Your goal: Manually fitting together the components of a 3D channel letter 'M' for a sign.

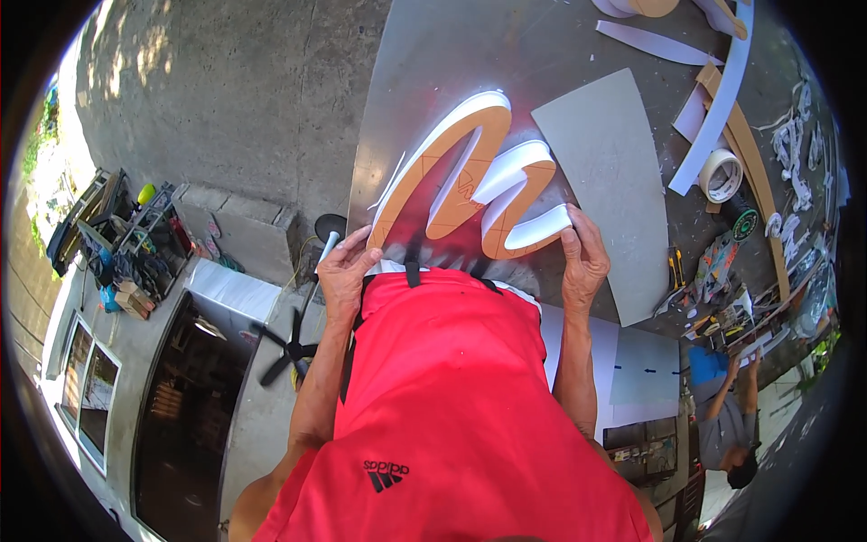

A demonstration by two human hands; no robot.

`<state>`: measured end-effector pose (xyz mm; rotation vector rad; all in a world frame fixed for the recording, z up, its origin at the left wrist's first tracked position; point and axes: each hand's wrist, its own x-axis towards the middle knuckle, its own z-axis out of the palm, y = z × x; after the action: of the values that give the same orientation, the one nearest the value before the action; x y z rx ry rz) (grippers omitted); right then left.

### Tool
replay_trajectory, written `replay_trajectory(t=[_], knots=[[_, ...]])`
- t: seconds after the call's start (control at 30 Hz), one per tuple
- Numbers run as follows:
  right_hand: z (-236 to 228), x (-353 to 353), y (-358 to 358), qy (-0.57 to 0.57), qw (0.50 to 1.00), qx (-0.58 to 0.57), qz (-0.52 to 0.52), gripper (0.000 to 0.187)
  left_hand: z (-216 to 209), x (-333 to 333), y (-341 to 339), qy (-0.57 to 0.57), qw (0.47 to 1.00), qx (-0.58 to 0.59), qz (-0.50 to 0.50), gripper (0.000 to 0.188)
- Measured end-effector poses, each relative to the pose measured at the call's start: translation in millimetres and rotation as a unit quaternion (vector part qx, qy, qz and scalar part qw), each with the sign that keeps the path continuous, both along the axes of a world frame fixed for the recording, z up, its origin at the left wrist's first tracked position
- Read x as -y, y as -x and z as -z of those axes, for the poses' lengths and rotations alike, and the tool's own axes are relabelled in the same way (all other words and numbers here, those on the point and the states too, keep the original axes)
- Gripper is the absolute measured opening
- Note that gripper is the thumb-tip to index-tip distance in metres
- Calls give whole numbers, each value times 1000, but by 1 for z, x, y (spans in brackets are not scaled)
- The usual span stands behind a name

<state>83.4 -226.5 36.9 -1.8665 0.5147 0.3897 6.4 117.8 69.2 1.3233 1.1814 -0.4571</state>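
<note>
A curvy, wave-shaped sign letter [442, 212] with a flat brown face and thick white sides is held up in front of my waist. My left hand [346, 275] pinches its lower left end, thumb on the brown face. At its right tip, my right hand [585, 259] is closed on the edge between thumb and fingers. Thin pen lines cross the brown face. Just beside my left hand is a small white rod-like piece [328, 248]; whether my fingers touch it I cannot tell. The letter hangs over the near part of a grey metal-looking table [397, 72].
On the table's right lie a grey sheet [605, 163], a tape roll [721, 175], long white and brown strips [722, 108], and scraps with tools. A black fan [287, 346] stands at left, near a concrete block [237, 221]. Another person [722, 425] works at far right.
</note>
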Motion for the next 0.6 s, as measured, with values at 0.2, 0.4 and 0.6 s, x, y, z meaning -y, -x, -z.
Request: replay_trajectory(t=[0.2, 0.4, 0.6], knots=[[-6, -1, 0, -5, 1000, -14, -8, 30, 0, 11, -6, 0, 994, 14, -104, 57], [4, 4, 1, -38, 999, -9, 15, 29, 8, 18, 11, 50, 964, 73, -250, 60], [15, 17, 5, -117, 993, 7, 31, 32, 17, 24, 24, 77, 948, 140, -275, 56]])
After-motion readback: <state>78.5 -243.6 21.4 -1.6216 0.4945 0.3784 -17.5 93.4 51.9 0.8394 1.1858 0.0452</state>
